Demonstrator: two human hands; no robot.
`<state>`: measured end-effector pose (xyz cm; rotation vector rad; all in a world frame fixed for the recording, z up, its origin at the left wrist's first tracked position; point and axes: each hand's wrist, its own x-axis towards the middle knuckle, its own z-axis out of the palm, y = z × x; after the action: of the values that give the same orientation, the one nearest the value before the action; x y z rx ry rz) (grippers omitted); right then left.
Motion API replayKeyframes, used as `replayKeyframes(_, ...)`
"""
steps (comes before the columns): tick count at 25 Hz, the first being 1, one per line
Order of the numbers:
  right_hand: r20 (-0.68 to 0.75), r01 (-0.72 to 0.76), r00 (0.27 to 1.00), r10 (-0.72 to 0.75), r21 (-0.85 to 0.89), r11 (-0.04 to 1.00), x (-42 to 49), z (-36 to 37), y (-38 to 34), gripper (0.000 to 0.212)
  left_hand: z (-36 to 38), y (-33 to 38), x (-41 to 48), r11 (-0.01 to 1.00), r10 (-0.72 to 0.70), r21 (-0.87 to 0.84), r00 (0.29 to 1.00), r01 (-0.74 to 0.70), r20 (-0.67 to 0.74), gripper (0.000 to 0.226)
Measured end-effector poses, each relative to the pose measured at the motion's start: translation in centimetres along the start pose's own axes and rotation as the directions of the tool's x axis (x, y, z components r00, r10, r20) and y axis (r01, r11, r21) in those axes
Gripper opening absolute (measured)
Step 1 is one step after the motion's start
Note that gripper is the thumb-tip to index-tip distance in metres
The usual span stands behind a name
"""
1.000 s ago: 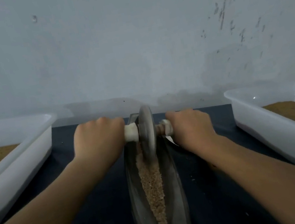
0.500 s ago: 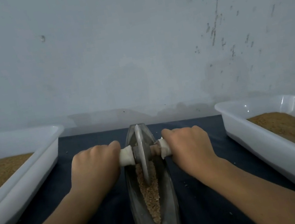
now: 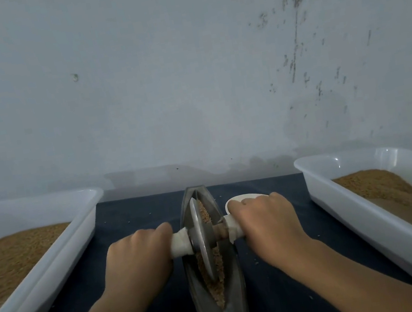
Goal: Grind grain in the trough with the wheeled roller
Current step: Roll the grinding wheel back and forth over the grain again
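Two closed grips, left hand (image 3: 137,256), right hand (image 3: 266,223), on roller (image 3: 202,239) handles

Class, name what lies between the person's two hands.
Head view: the roller's metal wheel, standing in the trough of grain, between left hand and right hand.

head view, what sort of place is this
Probably a workbench for hand-grinding grain: a grey boat-shaped metal trough with a metal wheeled roller, white plastic tubs of brown grain left and right, against a stained pale wall.
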<state>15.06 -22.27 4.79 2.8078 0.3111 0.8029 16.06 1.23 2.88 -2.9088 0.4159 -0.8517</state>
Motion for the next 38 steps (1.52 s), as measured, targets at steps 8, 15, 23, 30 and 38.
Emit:
replayKeyframes(8,-0.053,-0.001,0.999,-0.001,-0.029,1.000,-2.5,-1.3,-0.2,0.042,-2.5,-0.4,-0.9,0.994,0.112,0.014,0.994,-0.112,0.004,0.067)
replayKeyframes(15,-0.113,0.008,0.994,-0.010,-0.016,1.000,-3.5,-1.8,0.0,0.050,-2.8,-0.5,-1.3,0.990,0.138,0.017,0.990,-0.139,0.034,0.052)
replayKeyframes(23,-0.222,0.033,0.975,-0.024,0.037,0.999,-4.6,-2.4,0.1,0.058,-4.5,-0.6,-1.8,0.984,0.179,-0.007,0.983,-0.180,-0.046,0.052)
replayKeyframes(30,-0.218,0.036,0.976,-0.020,0.067,0.997,-4.8,-3.4,0.1,0.058,-5.7,-1.1,-2.3,0.979,0.199,-0.040,0.978,-0.201,-0.058,0.052)
replayKeyframes(38,-0.206,-0.007,0.979,0.011,0.019,1.000,-1.6,1.5,0.5,0.048,0.0,-0.4,1.3,0.994,0.067,0.080,0.997,-0.071,0.045,0.030)
